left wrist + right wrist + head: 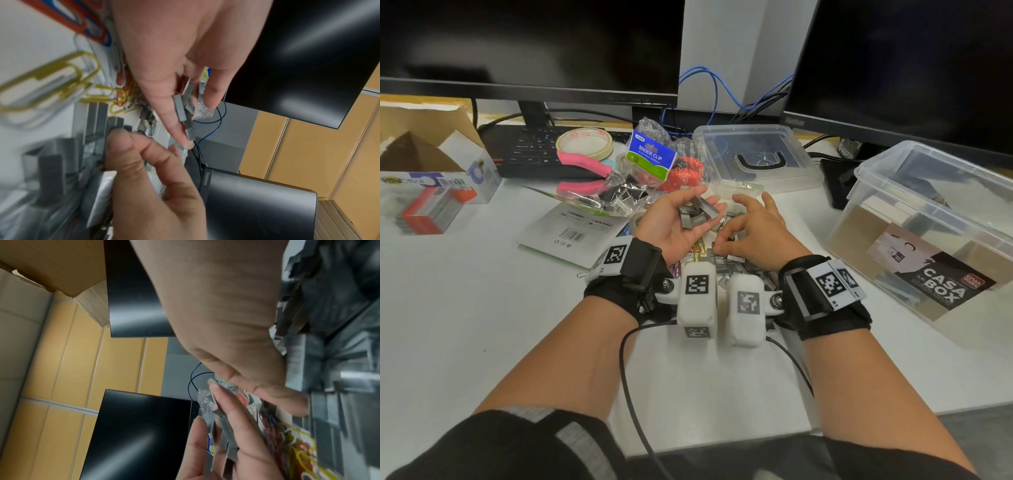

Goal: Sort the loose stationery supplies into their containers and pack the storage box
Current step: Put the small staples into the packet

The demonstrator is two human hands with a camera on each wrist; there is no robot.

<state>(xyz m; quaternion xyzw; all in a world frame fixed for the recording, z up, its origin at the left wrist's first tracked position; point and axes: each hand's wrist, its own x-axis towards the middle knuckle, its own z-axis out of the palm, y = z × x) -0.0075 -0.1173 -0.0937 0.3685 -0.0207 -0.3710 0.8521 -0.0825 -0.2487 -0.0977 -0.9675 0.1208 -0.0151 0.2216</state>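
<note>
My left hand [709, 202] is turned palm up above the desk, and several grey staple strips [697, 214] lie across its nearly straight fingers [232, 412]. Just right of it, my right hand [719, 245] reaches down into a loose pile of staple strips [736, 269]; its thumb and forefinger [131, 142] pinch one strip. Coloured paper clips [697, 251] lie under my left hand, next to the pile. A small clear plastic case [741, 189] sits just beyond both hands. The clear storage box [935, 192] stands open at the right, and its lid [756, 154] lies behind the hands.
A binder clip bag [650, 154], pink-handled pliers [582, 171], a tape roll [584, 144] and a bubble-wrapped orange item [685, 171] crowd the desk behind my hands. A keyboard [527, 150], a cardboard box [424, 144] and staple boxes [431, 209] are at the left. Two monitors stand at the back.
</note>
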